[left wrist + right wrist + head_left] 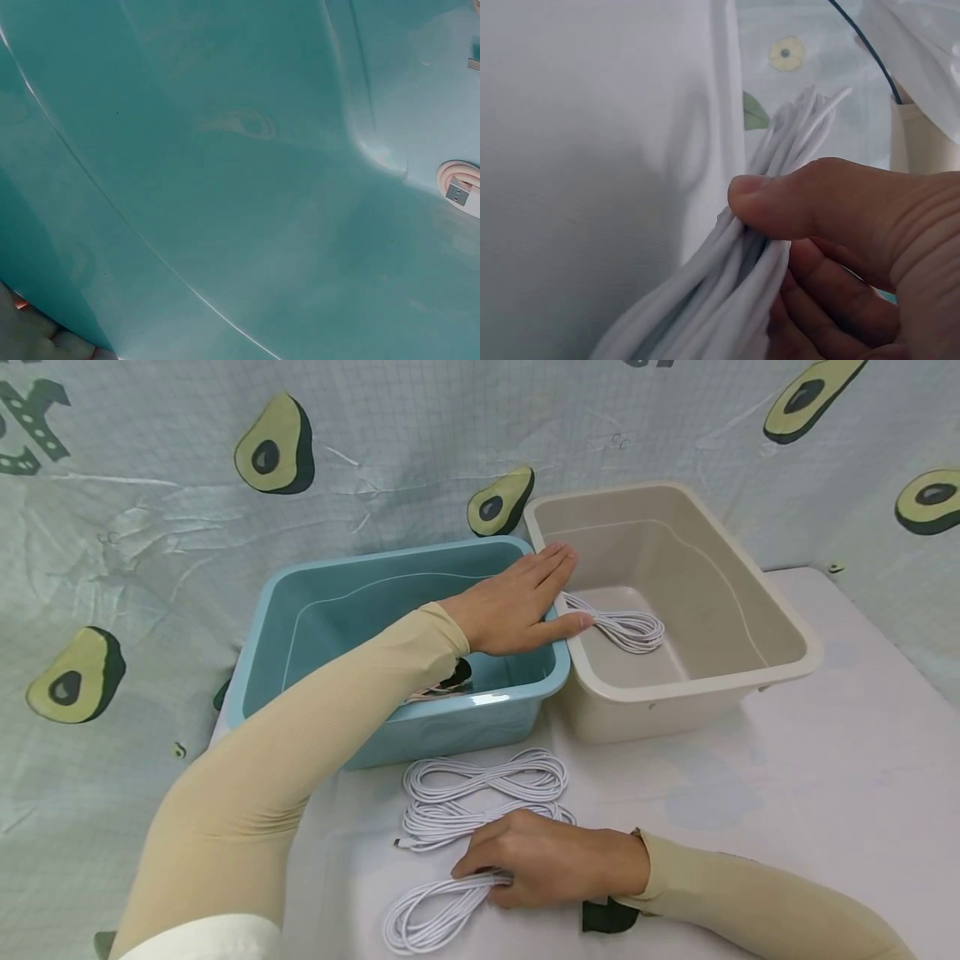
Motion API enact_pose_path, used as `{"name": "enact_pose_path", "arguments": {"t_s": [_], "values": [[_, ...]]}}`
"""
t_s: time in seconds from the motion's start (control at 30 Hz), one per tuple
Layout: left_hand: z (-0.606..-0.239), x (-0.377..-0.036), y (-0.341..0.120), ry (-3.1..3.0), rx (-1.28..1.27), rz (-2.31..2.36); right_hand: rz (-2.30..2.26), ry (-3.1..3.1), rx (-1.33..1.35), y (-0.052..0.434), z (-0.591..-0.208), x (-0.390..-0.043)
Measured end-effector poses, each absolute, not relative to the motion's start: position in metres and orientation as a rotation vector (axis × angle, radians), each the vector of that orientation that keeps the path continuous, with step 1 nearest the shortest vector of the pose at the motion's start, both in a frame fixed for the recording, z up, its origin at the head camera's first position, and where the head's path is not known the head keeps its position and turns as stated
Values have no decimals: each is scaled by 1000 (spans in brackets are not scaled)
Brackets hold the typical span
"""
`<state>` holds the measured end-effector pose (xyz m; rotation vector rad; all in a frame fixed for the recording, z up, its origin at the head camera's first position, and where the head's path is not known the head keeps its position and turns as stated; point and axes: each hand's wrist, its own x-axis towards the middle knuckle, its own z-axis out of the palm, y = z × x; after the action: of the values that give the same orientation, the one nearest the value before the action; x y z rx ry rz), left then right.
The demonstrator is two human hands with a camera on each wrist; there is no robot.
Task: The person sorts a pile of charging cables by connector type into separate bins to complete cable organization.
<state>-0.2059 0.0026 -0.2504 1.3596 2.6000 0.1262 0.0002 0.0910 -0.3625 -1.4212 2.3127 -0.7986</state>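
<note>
My left hand [517, 606] rests across the adjoining rims of a blue bin [352, 560] and a beige bin [720, 689], its fingers straight. Below, my right hand [555, 860] pinches the middle of a coiled white cable [431, 918] close over the table. In the right wrist view the thumb presses the strands of this cable [705, 300] against the fingers. Two more white cable coils, a far one [442, 781] and a near one [438, 827], lie beside the right hand, the near one partly hidden by it. Another white cable coil [630, 628] lies inside the beige bin.
Inside the blue bin lie a dark item [459, 673] and a pinkish cable with a USB plug [457, 191], largely covered by my left arm in the head view. A white cloth [847, 760] covers the table. Behind the bins hangs an avocado-print sheet [390, 452].
</note>
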Motion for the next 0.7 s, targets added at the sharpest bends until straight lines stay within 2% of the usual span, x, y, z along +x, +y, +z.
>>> {"name": "enact_pose_path", "arguments": {"t_s": [0.7], "values": [[-249, -202, 0, 2590, 1378, 151, -908, 2361, -1442, 107, -329, 2]]}}
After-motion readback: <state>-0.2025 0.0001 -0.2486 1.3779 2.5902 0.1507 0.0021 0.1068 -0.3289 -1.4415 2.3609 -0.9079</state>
